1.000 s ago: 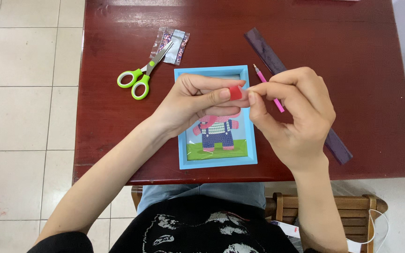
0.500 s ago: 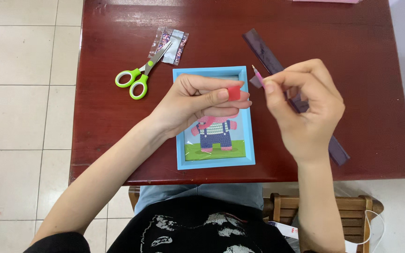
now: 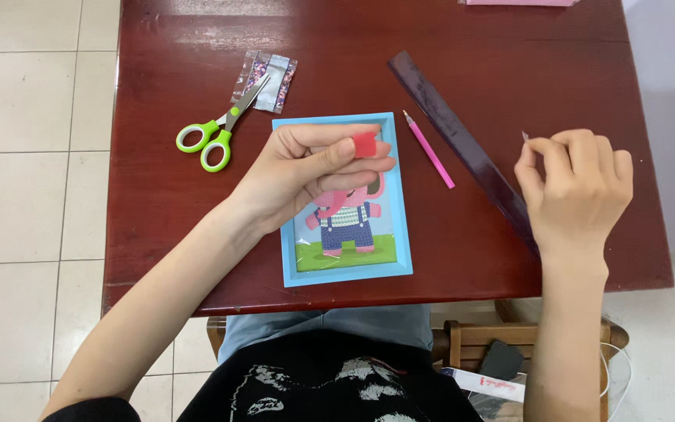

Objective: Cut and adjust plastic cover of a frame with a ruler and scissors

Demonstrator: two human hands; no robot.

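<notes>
1. Two hands of yours hover over the dark red wooden table (image 3: 166, 180), well apart from each other.
2. Your left hand (image 3: 306, 168) sits above the upper part of the blue-framed rectangular picture of a pink elephant in blue dungarees (image 3: 343, 234), with the fingers curled in.
3. That hand pinches a small red square block (image 3: 364, 144) between thumb and fingertips, held over the top edge of the frame.
4. Your right hand (image 3: 576, 184) is off to the right side of the table, with the fingers bunched and pressed together at the tips.
5. A tiny pale pink scrap (image 3: 524, 136) pokes out at those fingertips; you seem to pinch it, though it is too small to tell what it is.
6. A slim pink pen-shaped stick (image 3: 430, 150) lies loose on the table, just right of the frame and untouched by either hand.
7. A long dark purple translucent ruler (image 3: 455, 133) runs slantwise between the stick and your right hand, its lower end passing under that hand.
8. A pair of scissors with green and white handles (image 3: 216, 137) lies to the upper left of the frame, blades resting on a small clear plastic packet of coloured beads (image 3: 267, 78).
</notes>
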